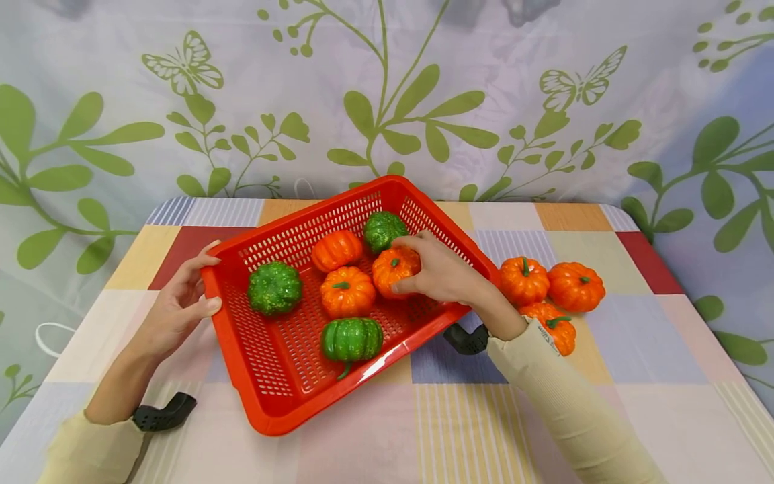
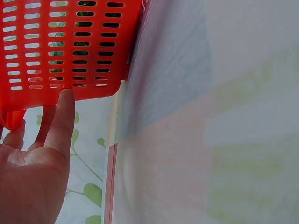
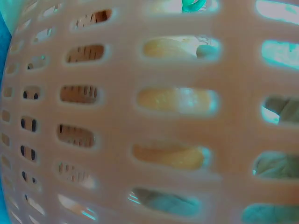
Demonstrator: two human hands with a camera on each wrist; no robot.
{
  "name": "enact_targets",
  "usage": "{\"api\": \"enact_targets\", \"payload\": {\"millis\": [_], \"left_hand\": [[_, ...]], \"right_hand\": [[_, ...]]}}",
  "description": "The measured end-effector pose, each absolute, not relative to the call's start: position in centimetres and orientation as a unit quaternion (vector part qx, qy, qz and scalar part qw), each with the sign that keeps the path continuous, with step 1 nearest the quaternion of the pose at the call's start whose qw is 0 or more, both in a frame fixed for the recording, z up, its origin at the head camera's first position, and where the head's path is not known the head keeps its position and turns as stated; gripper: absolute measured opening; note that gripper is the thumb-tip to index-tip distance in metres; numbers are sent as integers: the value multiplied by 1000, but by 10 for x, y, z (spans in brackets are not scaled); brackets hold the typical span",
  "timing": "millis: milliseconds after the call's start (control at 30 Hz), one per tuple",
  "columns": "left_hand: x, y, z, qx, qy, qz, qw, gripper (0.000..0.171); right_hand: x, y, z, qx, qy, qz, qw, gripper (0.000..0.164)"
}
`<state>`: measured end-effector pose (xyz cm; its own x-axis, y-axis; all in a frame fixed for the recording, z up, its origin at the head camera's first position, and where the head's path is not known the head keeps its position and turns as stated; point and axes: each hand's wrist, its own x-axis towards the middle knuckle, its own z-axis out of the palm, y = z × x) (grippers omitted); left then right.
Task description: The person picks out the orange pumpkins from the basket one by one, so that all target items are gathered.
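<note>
A red plastic basket (image 1: 290,403) with slotted walls holds small orange and green pumpkins. My left hand (image 1: 172,312) holds the basket's left end, thumb at the rim; in the left wrist view its fingers (image 2: 65,116) touch the slotted wall. Reaching over the right side, my right hand (image 1: 441,269) grips an orange pumpkin (image 1: 393,269) inside the basket. Beside it sit a dark green pumpkin (image 1: 383,230) and two orange ones (image 1: 347,292). A round green pumpkin (image 1: 275,288) lies at the left, a ribbed green one (image 1: 352,339) near the front wall.
Right of the basket, three orange pumpkins (image 1: 576,287) cluster on the patchwork tablecloth (image 1: 653,349). A leaf-patterned curtain (image 1: 423,101) hangs behind the table. Slotted red plastic (image 3: 117,116) fills the right wrist view, discoloured and close up.
</note>
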<state>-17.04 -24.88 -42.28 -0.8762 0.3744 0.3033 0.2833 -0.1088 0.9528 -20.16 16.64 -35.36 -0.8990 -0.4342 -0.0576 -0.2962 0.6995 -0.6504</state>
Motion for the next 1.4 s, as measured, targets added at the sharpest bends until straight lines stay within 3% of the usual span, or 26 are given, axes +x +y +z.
{"api": "enact_targets", "payload": {"millis": [333, 1067, 1400], "left_hand": [[-169, -250, -423, 238, 676, 697, 27, 61], [-170, -249, -423, 249, 656, 712, 33, 61], [-171, -249, -424, 248, 659, 710, 32, 61]], "right_hand": [[-200, 166, -352, -191, 916, -340, 94, 71], [-191, 170, -351, -215, 885, -414, 14, 63], [-188, 173, -353, -213, 869, -446, -3, 68]]}}
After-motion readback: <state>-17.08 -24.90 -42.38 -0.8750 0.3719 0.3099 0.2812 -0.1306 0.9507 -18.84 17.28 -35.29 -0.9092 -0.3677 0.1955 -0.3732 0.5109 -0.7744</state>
